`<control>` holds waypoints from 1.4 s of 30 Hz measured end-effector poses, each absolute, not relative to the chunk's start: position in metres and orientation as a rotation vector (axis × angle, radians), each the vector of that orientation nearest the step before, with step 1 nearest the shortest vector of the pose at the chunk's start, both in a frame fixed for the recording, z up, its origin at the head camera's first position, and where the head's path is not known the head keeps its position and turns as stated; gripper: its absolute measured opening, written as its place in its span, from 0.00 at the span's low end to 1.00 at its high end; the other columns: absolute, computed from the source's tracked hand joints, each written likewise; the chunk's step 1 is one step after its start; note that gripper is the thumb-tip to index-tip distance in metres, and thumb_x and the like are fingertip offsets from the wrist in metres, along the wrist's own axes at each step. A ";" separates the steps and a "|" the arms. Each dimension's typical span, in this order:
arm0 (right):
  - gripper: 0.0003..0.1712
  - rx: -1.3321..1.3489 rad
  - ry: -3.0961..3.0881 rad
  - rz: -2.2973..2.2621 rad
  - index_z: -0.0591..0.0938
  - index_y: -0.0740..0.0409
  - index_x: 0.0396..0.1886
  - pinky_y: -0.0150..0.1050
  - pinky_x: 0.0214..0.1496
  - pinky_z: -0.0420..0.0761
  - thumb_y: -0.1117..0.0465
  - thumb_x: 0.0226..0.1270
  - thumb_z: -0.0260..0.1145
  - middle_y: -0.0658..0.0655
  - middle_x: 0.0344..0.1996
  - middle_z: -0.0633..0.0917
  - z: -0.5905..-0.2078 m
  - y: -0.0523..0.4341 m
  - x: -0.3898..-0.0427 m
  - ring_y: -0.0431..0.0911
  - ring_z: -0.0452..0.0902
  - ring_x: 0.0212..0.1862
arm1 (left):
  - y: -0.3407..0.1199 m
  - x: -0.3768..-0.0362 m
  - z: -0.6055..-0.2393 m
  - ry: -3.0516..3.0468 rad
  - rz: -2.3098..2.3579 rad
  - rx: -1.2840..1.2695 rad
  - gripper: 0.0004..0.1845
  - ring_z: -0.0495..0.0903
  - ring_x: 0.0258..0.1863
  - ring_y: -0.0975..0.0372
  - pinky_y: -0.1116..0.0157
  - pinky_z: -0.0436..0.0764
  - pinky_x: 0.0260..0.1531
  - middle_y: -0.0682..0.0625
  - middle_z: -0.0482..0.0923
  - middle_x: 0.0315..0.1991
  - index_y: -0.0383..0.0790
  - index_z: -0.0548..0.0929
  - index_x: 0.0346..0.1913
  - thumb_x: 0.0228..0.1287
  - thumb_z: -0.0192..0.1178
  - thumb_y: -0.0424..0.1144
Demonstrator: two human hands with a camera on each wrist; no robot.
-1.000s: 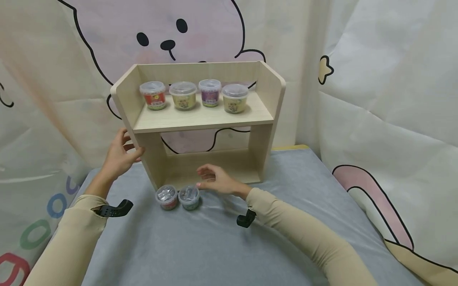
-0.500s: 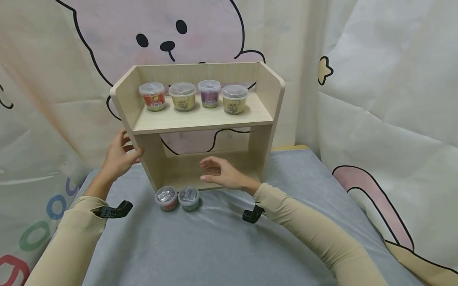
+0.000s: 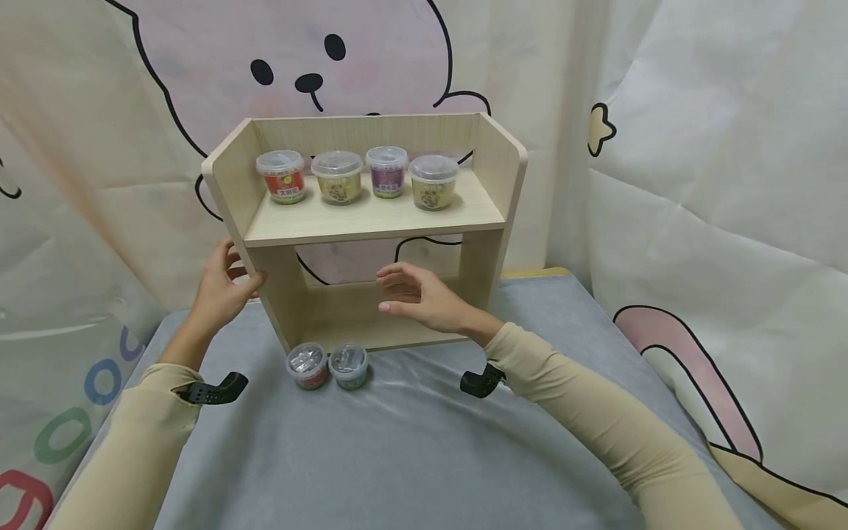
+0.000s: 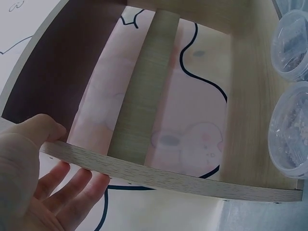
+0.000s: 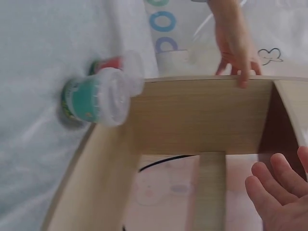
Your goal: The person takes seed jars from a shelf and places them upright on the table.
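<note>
Wooden shelf (image 3: 371,221) upright near the far edge of the counter (image 3: 411,456) (grey cloth over it), gripped at its left side panel by the left hand (image 3: 221,291), thumb on the front face and fingers curled behind the board. Right hand (image 3: 420,298) loose and holding nothing, fingers relaxed, hovering in front of the lower opening of the shelf, touching no board. Four lidded cups in a row along the upper board: red cup (image 3: 283,176), yellow cup (image 3: 337,176), purple cup (image 3: 387,171), second yellow cup (image 3: 433,181). Two small tubs just beside each other on the counter against the shelf's front left foot: red tub (image 3: 308,365) and green tub (image 3: 349,365). Cartoon curtain (image 3: 695,147) behind and to the right.
</note>
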State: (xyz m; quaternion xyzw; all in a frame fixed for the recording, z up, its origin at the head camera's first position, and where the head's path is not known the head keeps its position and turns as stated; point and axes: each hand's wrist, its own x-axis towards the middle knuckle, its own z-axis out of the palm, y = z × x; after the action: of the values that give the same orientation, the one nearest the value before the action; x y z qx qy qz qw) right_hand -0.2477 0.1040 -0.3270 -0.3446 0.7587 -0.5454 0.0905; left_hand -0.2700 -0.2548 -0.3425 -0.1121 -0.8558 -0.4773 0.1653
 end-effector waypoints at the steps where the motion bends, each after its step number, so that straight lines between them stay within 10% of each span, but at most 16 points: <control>1: 0.28 -1.038 2.252 -1.632 0.70 0.67 0.67 0.52 0.71 0.75 0.70 0.68 0.65 0.68 0.64 0.77 -0.324 0.105 -0.247 0.59 0.75 0.67 | -0.255 -0.269 -0.342 -2.438 -1.356 -0.320 0.41 0.74 0.58 0.34 0.75 0.82 0.24 0.32 0.60 0.73 0.41 0.53 0.79 0.67 0.60 0.31; 21: 0.28 -1.100 2.407 -1.741 0.68 0.70 0.67 0.46 0.67 0.79 0.71 0.69 0.62 0.73 0.65 0.75 -0.258 0.147 -0.253 0.64 0.74 0.67 | -0.254 -0.266 -0.342 -2.449 -1.334 -0.315 0.40 0.72 0.61 0.30 0.79 0.78 0.30 0.29 0.61 0.73 0.39 0.54 0.78 0.67 0.61 0.31; 28: 0.25 -0.999 2.478 -1.925 0.70 0.70 0.65 0.29 0.59 0.79 0.70 0.70 0.61 0.73 0.63 0.76 -0.250 0.164 -0.262 0.65 0.73 0.66 | -0.255 -0.265 -0.344 -2.465 -1.281 -0.315 0.40 0.74 0.60 0.32 0.58 0.84 0.43 0.29 0.62 0.73 0.39 0.54 0.78 0.67 0.61 0.32; 42: 0.32 -0.610 2.640 -2.115 0.66 0.63 0.71 0.48 0.76 0.68 0.62 0.70 0.63 0.67 0.69 0.72 -0.235 0.169 -0.310 0.57 0.68 0.71 | -0.253 -0.264 -0.341 -2.494 -1.298 -0.284 0.42 0.72 0.62 0.32 0.35 0.79 0.52 0.30 0.59 0.75 0.41 0.51 0.79 0.68 0.60 0.33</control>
State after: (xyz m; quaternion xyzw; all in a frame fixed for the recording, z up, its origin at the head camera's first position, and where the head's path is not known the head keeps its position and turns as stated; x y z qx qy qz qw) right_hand -0.3105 0.1690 -0.2349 -0.1756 0.7597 -0.6085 -0.1475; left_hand -0.2636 -0.2525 -0.3409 -0.0993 -0.8715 -0.4537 0.1573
